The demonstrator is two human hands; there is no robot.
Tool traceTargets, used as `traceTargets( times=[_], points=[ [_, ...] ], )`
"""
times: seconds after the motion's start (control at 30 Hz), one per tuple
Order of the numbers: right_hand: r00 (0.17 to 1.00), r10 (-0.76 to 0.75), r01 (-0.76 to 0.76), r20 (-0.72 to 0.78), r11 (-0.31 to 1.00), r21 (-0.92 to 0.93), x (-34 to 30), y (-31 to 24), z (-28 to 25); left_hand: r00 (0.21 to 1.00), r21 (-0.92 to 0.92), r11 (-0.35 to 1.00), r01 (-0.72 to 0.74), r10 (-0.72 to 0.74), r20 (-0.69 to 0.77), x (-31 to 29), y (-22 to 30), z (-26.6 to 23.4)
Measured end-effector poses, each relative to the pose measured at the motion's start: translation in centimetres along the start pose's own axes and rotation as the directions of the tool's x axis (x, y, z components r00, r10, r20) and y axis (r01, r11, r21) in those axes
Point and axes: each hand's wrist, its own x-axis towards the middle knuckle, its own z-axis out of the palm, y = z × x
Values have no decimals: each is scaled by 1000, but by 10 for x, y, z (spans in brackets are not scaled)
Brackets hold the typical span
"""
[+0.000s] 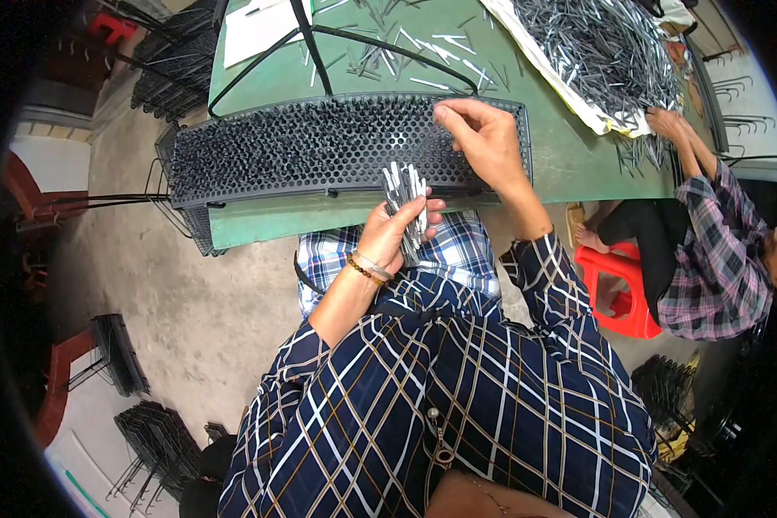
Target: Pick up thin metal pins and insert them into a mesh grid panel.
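Concrete floor (190, 285) spreads under a green desk (578, 155) in a workshop, where a seated person in a dark plaid shirt works from above. Nearest, the left hand (390, 233), a beaded bracelet (365, 271) at its wrist, hovers over the lap just short of the desk's near edge, fingers (430, 205) curled tight around a bundle of thin metal pins (406, 197) that fans upward from the grip. Just beyond, a long black perforated rack (319, 147) lies along the desk's front edge, most of its holes already filled with dark upright pins. The right hand (483, 134) rests over the rack's right end, fingers (447, 112) pinched together near the top rim; whether they hold a pin cannot be told. Farther back, loose pins (388, 43) scatter across the green surface beside a sheet of white paper (259, 30), and a large heap of pins (604, 52) sits on a pale cloth at the far right. There, a second person in a checked shirt, seated low beside a red plastic stool (622, 285), reaches a hand (665, 121) to the heap's edge. Stacked black wire racks (160, 440) stand on the floor at left.
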Motion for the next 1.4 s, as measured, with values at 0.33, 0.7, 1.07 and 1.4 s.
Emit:
traceTargets(
  times=[0.33, 0.7, 1.07, 1.4],
  points=[
    [912, -395, 362, -109, 901, -239, 20, 19, 17, 1000, 14, 1000, 14, -14, -13, 0, 0, 2],
    [856, -505, 475, 106, 691, -546, 9, 25, 21, 999, 38, 998, 43, -41, -31, -2, 2, 4],
    [927, 94, -36, 363, 986, -163, -28, 11, -1, 998, -45, 998, -54, 55, 15, 0, 2, 4],
    [973, -164, 142, -165, 981, -134, 12, 13, -6, 1000, 76, 997, 27, -28, 12, 2, -3, 10]
  ],
)
